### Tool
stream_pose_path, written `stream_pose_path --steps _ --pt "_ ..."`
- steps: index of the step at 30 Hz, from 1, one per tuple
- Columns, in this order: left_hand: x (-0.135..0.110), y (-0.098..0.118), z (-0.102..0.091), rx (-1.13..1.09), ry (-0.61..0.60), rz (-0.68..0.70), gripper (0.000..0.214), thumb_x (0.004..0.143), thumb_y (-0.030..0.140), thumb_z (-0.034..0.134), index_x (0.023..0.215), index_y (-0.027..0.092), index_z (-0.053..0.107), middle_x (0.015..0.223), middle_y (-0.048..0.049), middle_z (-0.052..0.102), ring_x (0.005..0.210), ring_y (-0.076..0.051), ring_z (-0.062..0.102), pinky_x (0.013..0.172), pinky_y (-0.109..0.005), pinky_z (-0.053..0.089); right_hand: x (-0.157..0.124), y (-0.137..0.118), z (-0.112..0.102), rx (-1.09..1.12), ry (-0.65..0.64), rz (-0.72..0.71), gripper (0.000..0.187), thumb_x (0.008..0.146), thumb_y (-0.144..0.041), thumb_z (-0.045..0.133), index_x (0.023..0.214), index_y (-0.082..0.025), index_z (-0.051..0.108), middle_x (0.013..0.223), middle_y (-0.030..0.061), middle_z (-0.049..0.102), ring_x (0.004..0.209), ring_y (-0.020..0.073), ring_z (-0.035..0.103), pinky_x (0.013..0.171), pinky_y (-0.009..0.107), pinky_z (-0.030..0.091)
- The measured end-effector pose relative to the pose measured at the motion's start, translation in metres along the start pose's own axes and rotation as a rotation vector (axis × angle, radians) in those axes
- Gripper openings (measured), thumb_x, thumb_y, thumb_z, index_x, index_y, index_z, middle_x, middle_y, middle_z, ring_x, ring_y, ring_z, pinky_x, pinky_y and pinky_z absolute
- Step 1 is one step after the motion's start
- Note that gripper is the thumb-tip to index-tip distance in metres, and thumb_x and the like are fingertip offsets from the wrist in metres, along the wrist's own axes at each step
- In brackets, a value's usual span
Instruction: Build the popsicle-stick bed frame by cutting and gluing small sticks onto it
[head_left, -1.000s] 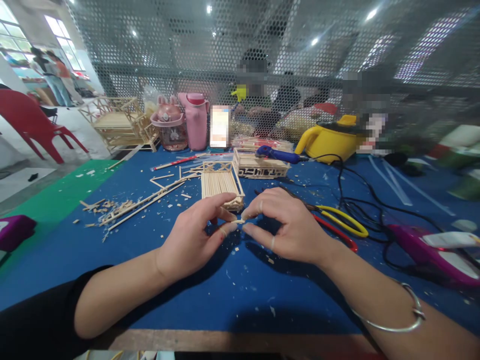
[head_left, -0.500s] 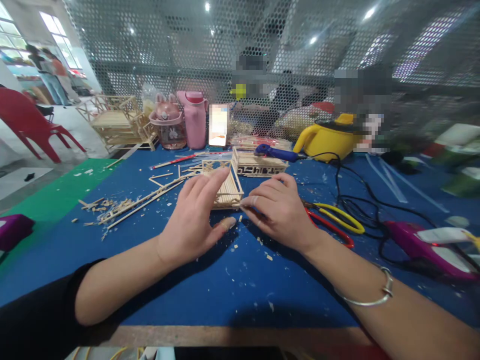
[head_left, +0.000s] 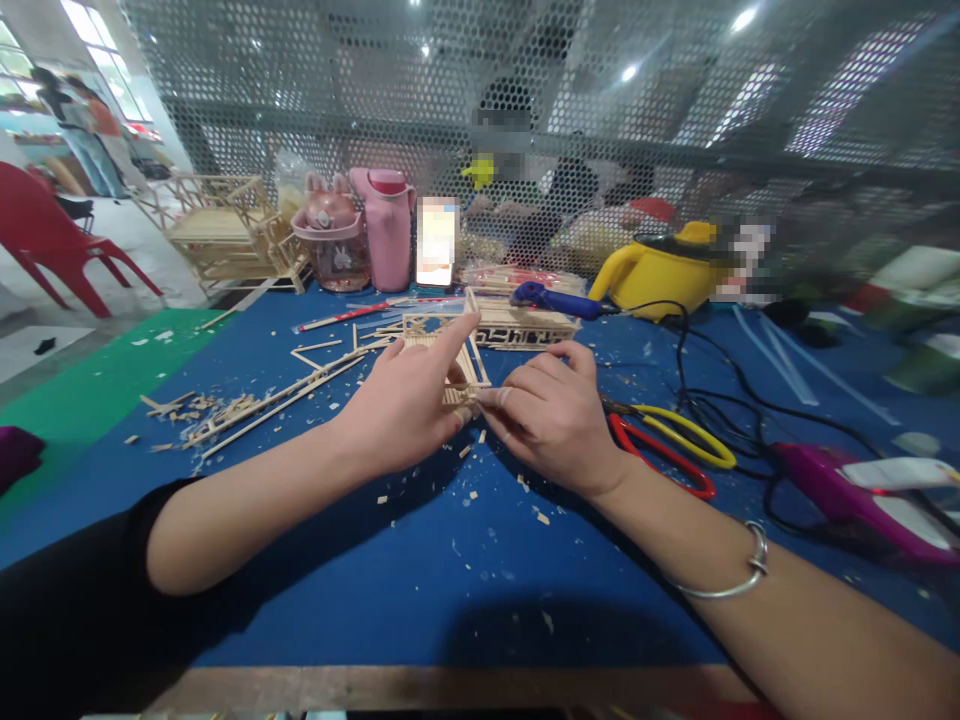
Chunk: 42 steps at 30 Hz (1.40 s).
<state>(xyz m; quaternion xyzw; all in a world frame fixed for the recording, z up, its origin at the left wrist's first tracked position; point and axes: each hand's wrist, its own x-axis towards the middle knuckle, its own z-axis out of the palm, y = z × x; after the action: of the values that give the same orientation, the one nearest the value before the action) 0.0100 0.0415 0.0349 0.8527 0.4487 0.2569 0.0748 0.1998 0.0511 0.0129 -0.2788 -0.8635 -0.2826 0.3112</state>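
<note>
A small slatted model of thin wooden sticks (head_left: 469, 362) lies on the blue table cover (head_left: 450, 560). My left hand (head_left: 409, 400) rests on top of it, forefinger stretched out over the slats and thumb at its near edge. My right hand (head_left: 551, 415) is at the model's near right corner, fingers pinched together on a tiny piece of stick. A silver bangle sits on my right wrist.
Red and yellow-handled cutters (head_left: 675, 450) lie right of my hands. A purple glue gun (head_left: 847, 490) with black cords is further right. Loose sticks and chips (head_left: 247, 405) lie to the left. Another stick model (head_left: 525, 325), pink bottles (head_left: 390, 240), a phone (head_left: 436, 240) and a yellow pot (head_left: 660, 275) stand behind.
Both hands moved away from me onto the slatted model. The left hand went from pinching the small piece with the right to lying over the slats; the right kept its pinch.
</note>
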Motion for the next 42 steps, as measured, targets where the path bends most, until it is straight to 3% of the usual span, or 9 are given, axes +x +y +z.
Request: stream_pose_path --steps 5,11,24,28,33,42 --pt "-0.001 -0.001 0.0 -0.094 0.034 -0.057 0.081 0.073 0.017 0.059 0.144 0.016 0.02 0.1 -0.0072 0.069 0.088 -0.021 0.064 0.079 -0.034 0.046 0.0 0.001 0.002 0.006 0.001 0.0 0.017 0.084 -0.024 0.055 0.074 -0.019 0.067 0.064 0.0006 0.061 0.067 0.0152 0.047 0.082 0.038 0.032" --pt "0.001 -0.001 0.001 -0.122 0.039 -0.121 0.077 0.073 0.019 0.059 0.142 0.015 0.026 0.094 -0.0073 0.07 0.081 -0.021 0.065 0.072 -0.032 0.047 0.001 -0.001 0.002 0.006 -0.018 0.023 0.018 0.084 -0.024 0.055 0.073 -0.018 0.068 0.064 0.0008 0.061 0.067 0.0154 0.047 0.083 0.038 0.031" --pt "0.003 -0.005 0.006 -0.099 0.041 -0.141 0.077 0.073 0.011 0.058 0.142 0.018 0.025 0.093 -0.005 0.07 0.086 -0.02 0.066 0.075 -0.03 0.048 0.001 -0.001 0.001 0.069 -0.049 0.064 0.017 0.084 -0.023 0.053 0.076 -0.018 0.067 0.066 0.0011 0.063 0.069 0.0162 0.05 0.085 0.039 0.031" --pt "0.002 -0.004 0.005 -0.101 0.033 -0.142 0.077 0.074 0.012 0.058 0.142 0.018 0.023 0.094 -0.0057 0.07 0.084 -0.019 0.066 0.076 -0.03 0.047 0.001 0.0 -0.006 0.191 0.016 0.183 0.015 0.078 -0.016 0.054 0.088 -0.016 0.065 0.075 0.003 0.065 0.075 0.0175 0.056 0.081 0.036 0.034" --pt "0.002 -0.004 0.005 -0.082 0.029 -0.124 0.078 0.074 0.012 0.058 0.143 0.017 0.021 0.096 -0.0063 0.071 0.081 -0.019 0.066 0.077 -0.032 0.047 -0.002 0.003 -0.007 0.225 0.087 0.315 0.016 0.078 -0.012 0.051 0.087 -0.019 0.061 0.079 0.0021 0.068 0.075 0.017 0.06 0.08 0.033 0.038" --pt "0.003 -0.003 0.005 -0.039 0.042 -0.06 0.077 0.075 0.013 0.056 0.143 0.014 0.02 0.093 -0.0072 0.071 0.076 -0.019 0.066 0.074 -0.03 0.047 -0.001 0.002 -0.006 0.221 0.073 0.335 0.015 0.078 -0.014 0.053 0.089 -0.019 0.062 0.08 0.0019 0.069 0.075 0.0175 0.062 0.081 0.033 0.04"
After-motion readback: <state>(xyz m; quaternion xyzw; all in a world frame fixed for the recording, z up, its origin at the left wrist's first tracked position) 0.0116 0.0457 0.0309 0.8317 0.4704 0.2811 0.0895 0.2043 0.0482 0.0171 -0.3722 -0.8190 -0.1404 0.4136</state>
